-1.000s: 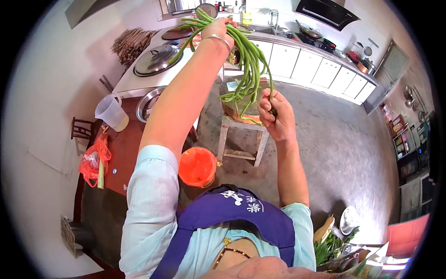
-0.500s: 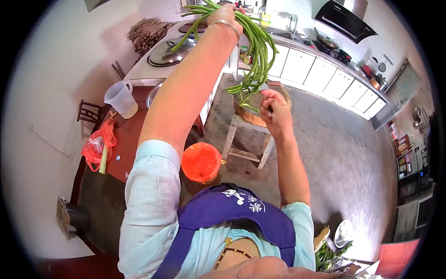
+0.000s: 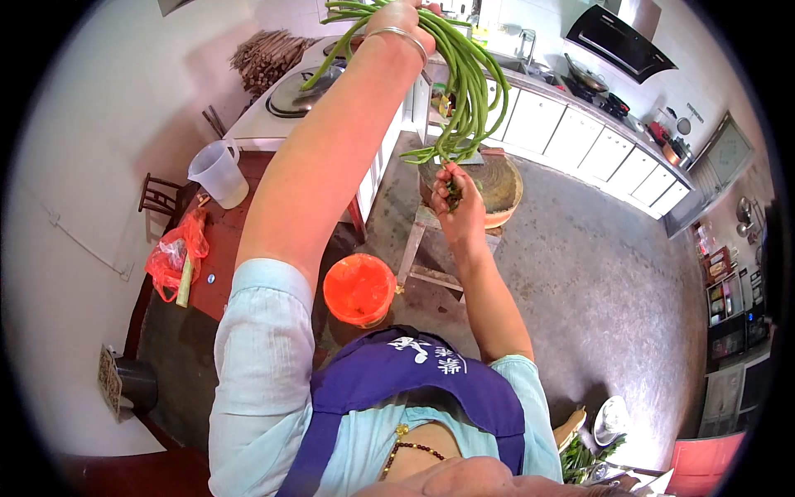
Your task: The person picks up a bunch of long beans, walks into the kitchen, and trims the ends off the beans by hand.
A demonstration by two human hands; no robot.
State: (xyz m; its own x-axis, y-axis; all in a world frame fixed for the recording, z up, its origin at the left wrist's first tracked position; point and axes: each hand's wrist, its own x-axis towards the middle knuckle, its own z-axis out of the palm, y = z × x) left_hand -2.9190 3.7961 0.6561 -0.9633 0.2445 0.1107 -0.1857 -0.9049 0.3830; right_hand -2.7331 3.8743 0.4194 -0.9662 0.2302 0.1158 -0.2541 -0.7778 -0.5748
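Observation:
My left hand [image 3: 403,25], with a bangle at its wrist, is closed round a bunch of long green beans [image 3: 469,79] at the top of the view. The beans hang down to the right in a loop. At their lower tips is my right hand [image 3: 457,203], fingers curled, with small dark green bits in the palm and the fingertips at a bean end. Behind the right hand stands a round wooden chopping block [image 3: 497,184] on a wooden stool [image 3: 432,273]. A blade-like grey item on the block is partly hidden by the beans.
An orange bucket [image 3: 358,290] stands on the floor below the stool. To the left are a plastic jug [image 3: 219,174] and a red plastic bag [image 3: 178,253] on a red table. A white stove top [image 3: 257,124] is at upper left, white cabinets [image 3: 571,132] at upper right.
My right hand has moved left and its fingertips have come to the bean tips. The beans hang a little further right. The view has turned slightly, so the room appears shifted right.

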